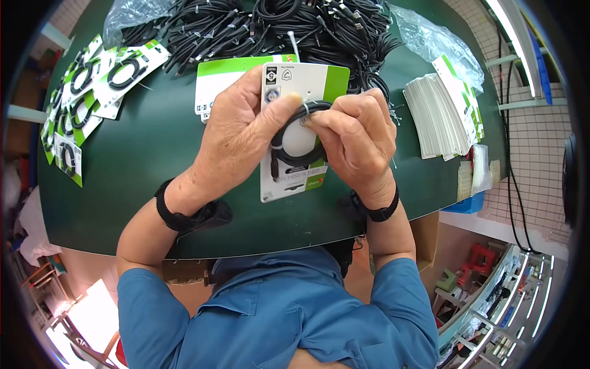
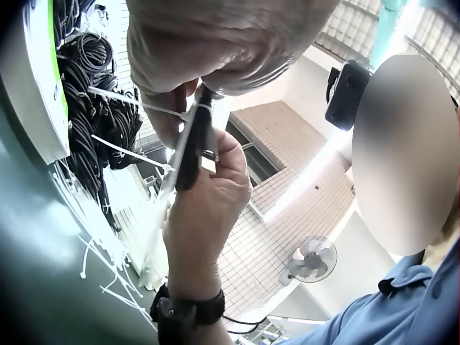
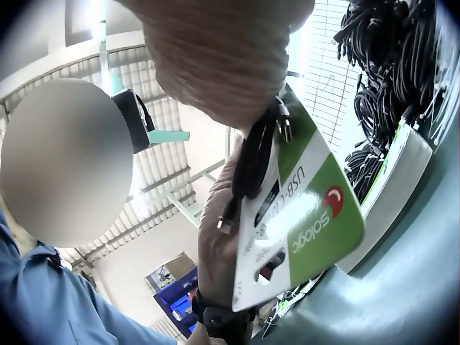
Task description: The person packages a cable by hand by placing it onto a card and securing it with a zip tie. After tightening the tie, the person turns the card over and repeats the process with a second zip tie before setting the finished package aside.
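Note:
A white and green printed card point(image 1: 337, 77) stands tilted above the table, with a coiled black USB cable point(image 1: 299, 160) against its face. My left hand point(image 1: 230, 132) grips the card by its left side, the thumb pressing the top of the coil. With curled fingers and thumb, my right hand point(image 1: 362, 135) pinches the coil at its upper right, beside a pale cable tie. From the card's back, two white cable ties point(image 2: 126, 149) stick out in the left wrist view. The cable's metal plugs point(image 3: 226, 224) hang over the card in the right wrist view.
Black cable bundles point(image 1: 215, 37) heap along the table's far side, with more cards point(image 1: 206, 86) just before them. Carded cables point(image 1: 126, 74) pile at the left. A stack of cards point(image 1: 433, 117) and a clear plastic bag point(image 1: 436, 37) lie at the right.

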`<state>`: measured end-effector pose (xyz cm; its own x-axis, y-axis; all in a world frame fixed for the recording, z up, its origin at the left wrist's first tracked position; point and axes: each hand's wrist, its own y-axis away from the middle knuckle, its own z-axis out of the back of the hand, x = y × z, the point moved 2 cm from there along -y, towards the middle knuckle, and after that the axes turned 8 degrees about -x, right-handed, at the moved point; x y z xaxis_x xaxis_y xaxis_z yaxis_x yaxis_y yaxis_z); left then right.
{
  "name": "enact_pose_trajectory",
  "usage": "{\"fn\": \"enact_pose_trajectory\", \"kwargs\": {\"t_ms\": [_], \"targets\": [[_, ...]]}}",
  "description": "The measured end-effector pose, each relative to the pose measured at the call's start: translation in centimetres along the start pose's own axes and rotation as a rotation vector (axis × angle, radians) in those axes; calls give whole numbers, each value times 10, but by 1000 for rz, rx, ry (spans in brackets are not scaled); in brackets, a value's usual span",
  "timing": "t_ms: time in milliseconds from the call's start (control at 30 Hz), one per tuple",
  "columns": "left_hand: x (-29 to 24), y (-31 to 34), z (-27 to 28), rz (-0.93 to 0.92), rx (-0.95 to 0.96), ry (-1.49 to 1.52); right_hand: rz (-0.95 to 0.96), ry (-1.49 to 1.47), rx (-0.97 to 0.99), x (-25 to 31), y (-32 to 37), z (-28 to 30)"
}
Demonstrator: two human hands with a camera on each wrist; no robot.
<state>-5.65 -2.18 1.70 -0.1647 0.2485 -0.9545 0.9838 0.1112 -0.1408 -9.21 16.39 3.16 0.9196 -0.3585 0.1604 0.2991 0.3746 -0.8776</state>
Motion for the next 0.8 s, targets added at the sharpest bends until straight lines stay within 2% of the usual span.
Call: {"fn": "enact_pose_trajectory", "kwargs": {"t_ms": [233, 367, 467, 567, 800], "targets": [[-8, 7, -6, -64, 103, 36, 9, 60, -82, -3, 0, 2], [0, 8, -5, -41, 58, 9, 8, 80, -79, 1, 1, 3], [3, 5, -3, -89, -7, 44, 12, 68, -74, 6, 1, 5], [-1, 1, 0, -97, -16, 55, 68, -25, -36, 16, 2, 8], [-7, -2, 4, -125, -16, 66, 37, -251, -1, 28, 6, 8]]}}
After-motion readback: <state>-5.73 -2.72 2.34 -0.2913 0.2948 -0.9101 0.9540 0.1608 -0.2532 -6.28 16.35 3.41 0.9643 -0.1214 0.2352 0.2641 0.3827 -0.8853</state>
